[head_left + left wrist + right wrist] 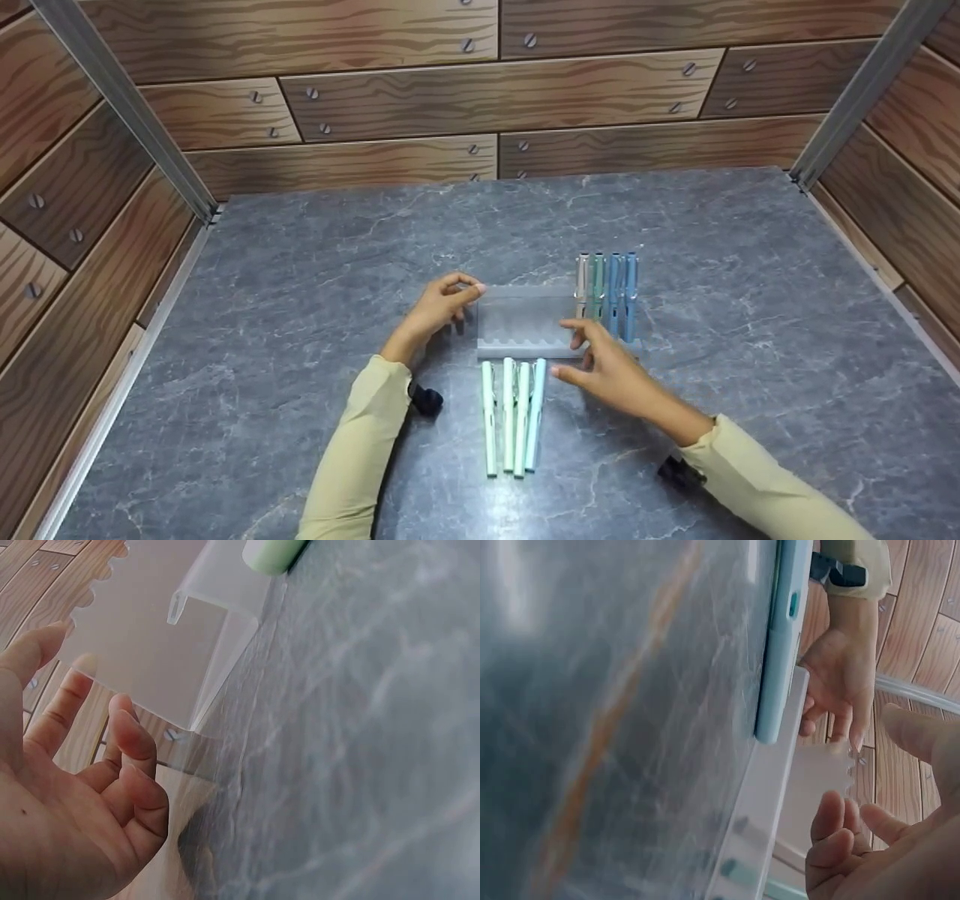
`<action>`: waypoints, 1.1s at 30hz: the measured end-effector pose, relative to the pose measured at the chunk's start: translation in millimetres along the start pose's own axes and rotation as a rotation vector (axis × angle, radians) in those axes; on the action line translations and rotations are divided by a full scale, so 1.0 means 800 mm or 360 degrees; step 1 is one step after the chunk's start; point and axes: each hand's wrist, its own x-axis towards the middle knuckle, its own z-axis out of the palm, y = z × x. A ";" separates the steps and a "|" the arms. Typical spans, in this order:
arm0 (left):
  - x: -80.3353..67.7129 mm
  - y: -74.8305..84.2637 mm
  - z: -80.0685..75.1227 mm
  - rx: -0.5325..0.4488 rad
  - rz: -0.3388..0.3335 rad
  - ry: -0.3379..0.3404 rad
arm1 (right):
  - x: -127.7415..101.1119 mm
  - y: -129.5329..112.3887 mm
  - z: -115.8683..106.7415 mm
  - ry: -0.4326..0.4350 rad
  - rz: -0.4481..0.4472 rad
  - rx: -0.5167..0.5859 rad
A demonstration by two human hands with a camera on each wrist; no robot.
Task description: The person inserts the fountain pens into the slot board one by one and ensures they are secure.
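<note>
A frosted clear pen stand (517,319) (150,637) (780,765) sits mid-table. Several pens (607,292) in grey, green and blue stand upright in its right end. Several pale green and blue pens (514,412) lie side by side on the table just in front of it. My left hand (442,304) (82,787) is at the stand's left end, thumb and fingertips pinching the back panel's edge. My right hand (607,367) (870,847) hovers over the stand's front right with spread fingers, holding nothing. A blue pen (784,637) lies close beside it.
The grey marble table (300,262) is walled in by wood-pattern panels (390,97) at the back and both sides. Metal posts (127,112) stand at the back corners. Bare tabletop stretches left, right and behind the stand.
</note>
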 end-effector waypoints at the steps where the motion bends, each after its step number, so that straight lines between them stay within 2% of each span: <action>1: 0.000 0.000 0.000 -0.0001 -0.0004 0.0001 | 0.000 0.000 0.002 -0.0017 0.0012 -0.0005; 19: 0.000 0.000 0.000 0.0003 -0.0010 -0.0022 | 0.000 0.000 0.021 -0.0297 0.0155 0.0021; 33: -0.001 0.001 0.000 0.0015 0.0008 -0.0002 | 0.003 -0.003 0.026 -0.0390 0.0214 -0.0101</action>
